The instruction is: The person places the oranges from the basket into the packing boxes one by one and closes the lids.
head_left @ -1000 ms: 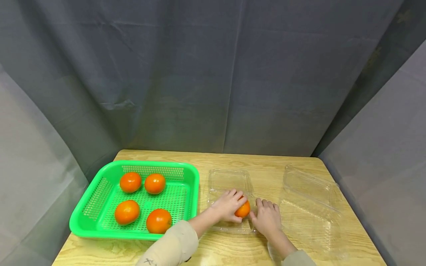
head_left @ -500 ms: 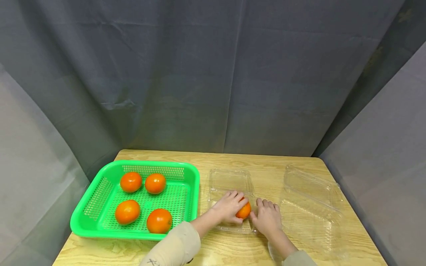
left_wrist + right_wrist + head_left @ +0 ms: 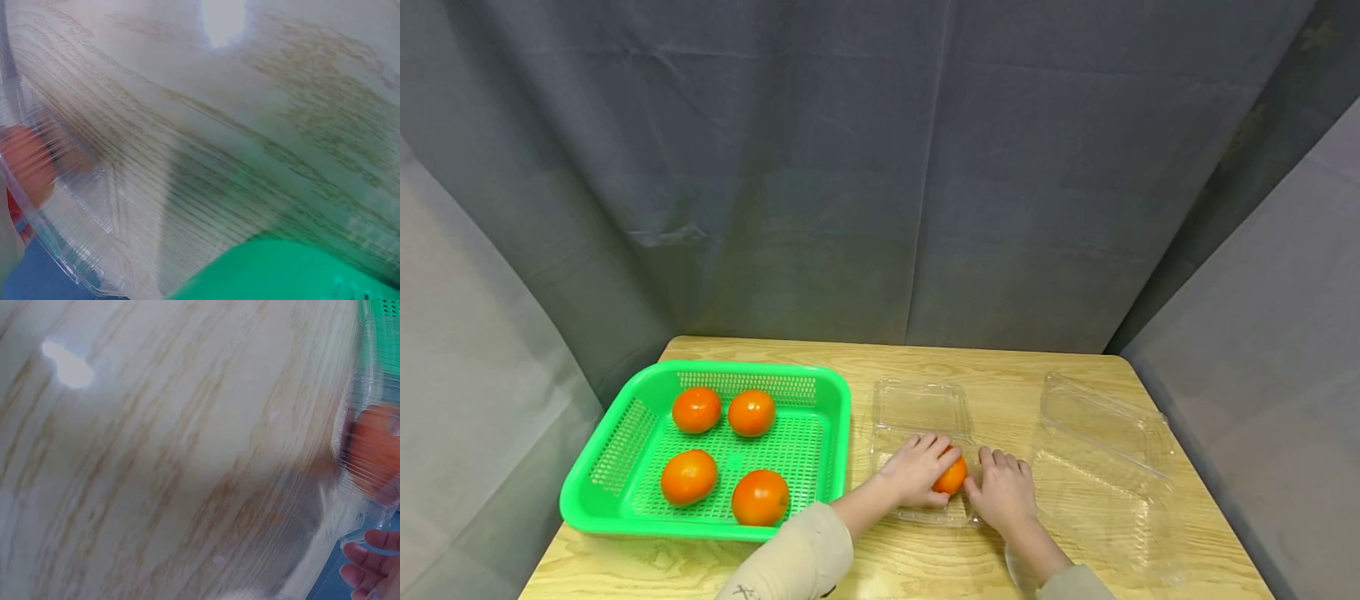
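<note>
holds one orange in the left hand, clamped round the fruit with fingers bent over its top and thumb low on the near side. grips it inside the near half of an opened clear plastic box, close to the right wall; shows it through the see-through side in both wrist views, at the left edge in one and the right edge in the other. has the right hand by the right edge of the same box, just beside the orange, with fingers loose and slightly apart and thumb pointing toward the fruit. cannot tell whether touching the orange or the plastic there.

has a green basket just left of the box, with holes in walls and floor. contains four more oranges, set apart in two rows: back left, back right, front left and front right. shows another clear plastic box, also opened, at a slant beyond the right hand. shows a clear rounded edge under the right forearm, too hidden to make out.

wears pale sleeves, with a dark mark on the left. rests everything on a wood-grain table, with dark grey cloth hanging behind.
</note>
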Demonstrator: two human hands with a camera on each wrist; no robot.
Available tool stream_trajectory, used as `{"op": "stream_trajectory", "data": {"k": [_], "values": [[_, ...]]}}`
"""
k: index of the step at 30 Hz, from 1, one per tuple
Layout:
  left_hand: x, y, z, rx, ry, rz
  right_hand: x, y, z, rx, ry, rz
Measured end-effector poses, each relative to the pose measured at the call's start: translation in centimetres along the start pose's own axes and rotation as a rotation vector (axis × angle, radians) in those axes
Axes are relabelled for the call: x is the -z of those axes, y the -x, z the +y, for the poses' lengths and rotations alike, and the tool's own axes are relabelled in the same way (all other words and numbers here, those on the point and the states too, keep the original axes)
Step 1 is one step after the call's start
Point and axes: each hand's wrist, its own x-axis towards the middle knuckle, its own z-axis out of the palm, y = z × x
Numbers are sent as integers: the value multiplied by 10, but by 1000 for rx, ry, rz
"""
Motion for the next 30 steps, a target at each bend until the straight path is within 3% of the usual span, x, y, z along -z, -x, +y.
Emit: {"op": "stream_trajectory", "data": {"k": [17, 30], "values": [[1, 1, -3, 8, 33, -30, 1, 1, 0, 6, -9, 17], [10, 5, -7, -5, 52, -19, 1, 1, 0, 5, -15, 18]]}}
